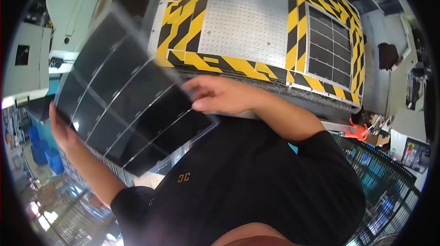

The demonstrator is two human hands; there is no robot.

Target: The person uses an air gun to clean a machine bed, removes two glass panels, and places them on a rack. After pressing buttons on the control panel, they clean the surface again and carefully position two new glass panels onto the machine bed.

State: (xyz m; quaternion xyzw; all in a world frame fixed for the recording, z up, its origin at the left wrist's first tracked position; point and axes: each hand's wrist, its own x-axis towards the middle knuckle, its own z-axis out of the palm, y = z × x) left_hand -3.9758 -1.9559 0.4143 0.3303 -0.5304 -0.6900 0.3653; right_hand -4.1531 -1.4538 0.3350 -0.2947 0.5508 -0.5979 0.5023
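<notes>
The dark panel, a large thin sheet divided by pale lines into rectangular cells, is held in the air between both hands, tilted, in front of the person's chest and to the left of the machine bed. The left hand supports the panel's left edge from behind; only the palm and thumb side show, so the grip there is closed on the panel edge, with the fingers hidden behind the sheet. The right hand pinches the panel's right corner between thumb and fingers. Directly beyond the panel lies the table, a perforated grey metal plate bordered by yellow-and-black hazard striping. A second dark cell panel lies flat in a recess on the right part of the same table, well apart from the held panel. An orange tool lies below the table's right corner. White machine housings stand to the left, partly hidden by the raised panel. Blue bins stand at the lower left; their contents cannot be made out. The person's black shirt fills the lower centre.
</notes>
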